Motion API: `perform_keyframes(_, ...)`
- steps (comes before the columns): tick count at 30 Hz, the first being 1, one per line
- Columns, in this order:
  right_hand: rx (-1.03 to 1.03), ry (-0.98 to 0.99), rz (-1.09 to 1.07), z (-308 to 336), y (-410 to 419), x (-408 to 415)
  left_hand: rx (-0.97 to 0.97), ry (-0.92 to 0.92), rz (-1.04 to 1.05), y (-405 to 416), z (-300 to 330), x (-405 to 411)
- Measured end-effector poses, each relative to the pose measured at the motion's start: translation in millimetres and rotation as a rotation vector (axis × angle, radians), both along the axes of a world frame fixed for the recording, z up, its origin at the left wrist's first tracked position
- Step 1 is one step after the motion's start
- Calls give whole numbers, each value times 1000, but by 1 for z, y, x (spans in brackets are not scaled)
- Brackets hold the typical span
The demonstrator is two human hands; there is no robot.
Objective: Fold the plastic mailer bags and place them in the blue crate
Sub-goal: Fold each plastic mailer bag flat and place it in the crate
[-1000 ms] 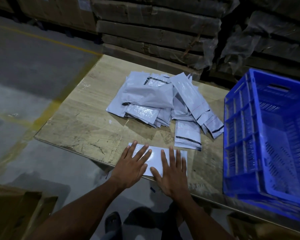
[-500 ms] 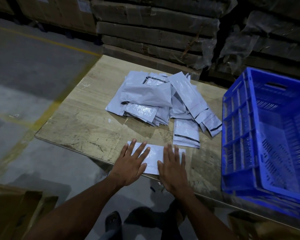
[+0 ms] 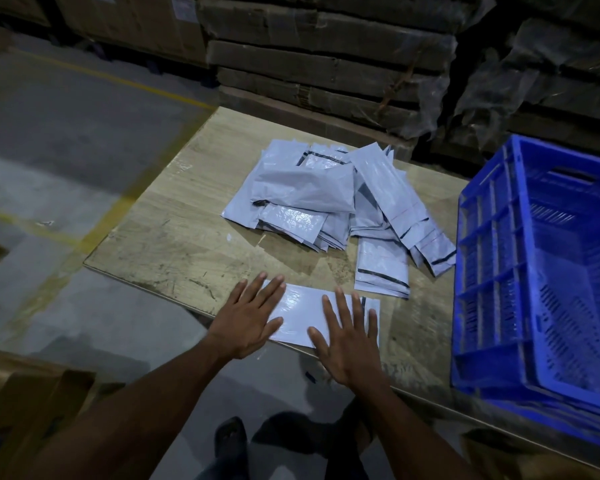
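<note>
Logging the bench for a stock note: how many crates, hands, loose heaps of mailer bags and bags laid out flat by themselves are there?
Blue crate: 1
Hands: 2, left hand and right hand, both pressing flat
Mailer bag laid out alone under the hands: 1
Heap of mailer bags: 1, bags in it too overlapped to count
Total: 5

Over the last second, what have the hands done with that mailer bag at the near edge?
The right hand slid slightly leftward across the mailer bag, then back right, smoothing it flat. The left hand kept pressing the bag's left end. Nothing was gripped or released. The pile of mailer bags and the blue crate stayed put.
</note>
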State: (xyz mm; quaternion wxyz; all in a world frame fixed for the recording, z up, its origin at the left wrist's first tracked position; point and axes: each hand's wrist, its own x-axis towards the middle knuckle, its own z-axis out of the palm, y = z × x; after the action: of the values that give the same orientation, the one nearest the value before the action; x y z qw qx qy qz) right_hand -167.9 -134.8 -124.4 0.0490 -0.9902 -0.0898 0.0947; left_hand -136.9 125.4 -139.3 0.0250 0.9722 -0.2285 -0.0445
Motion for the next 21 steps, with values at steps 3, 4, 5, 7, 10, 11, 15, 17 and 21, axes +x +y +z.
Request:
perform_keyframes(3,-9,22,8,4,-6,-2,1,15,4,11,4,2)
perform_keyframes(4,0,27,21,5,-8,-2,-8,-2,41,10,8,2)
perform_keyframes(5,21,35,30,7,-9,-1,-25,-34,95,4,13,0)
perform_keyframes(7,70,19,29,9,-9,1,-110,-90,159,-22,20,-5)
perform_keyframes(10,43,-4,56,5,-7,1,-302,-58,76,-76,19,-14)
perform_keyframes(11,27,-15,63,2,-7,1,-296,-27,57,-89,15,-17)
perform_keyframes(15,10,-55,18,-3,-24,-3,-175,18,97,-100,6,-18)
perform_keyframes(17,6,-46,-15,-5,-33,-5,-120,32,93,-88,4,-16)
perform_keyframes(21,15,35,-47,-4,-36,-5,-63,6,125,-55,3,-14)
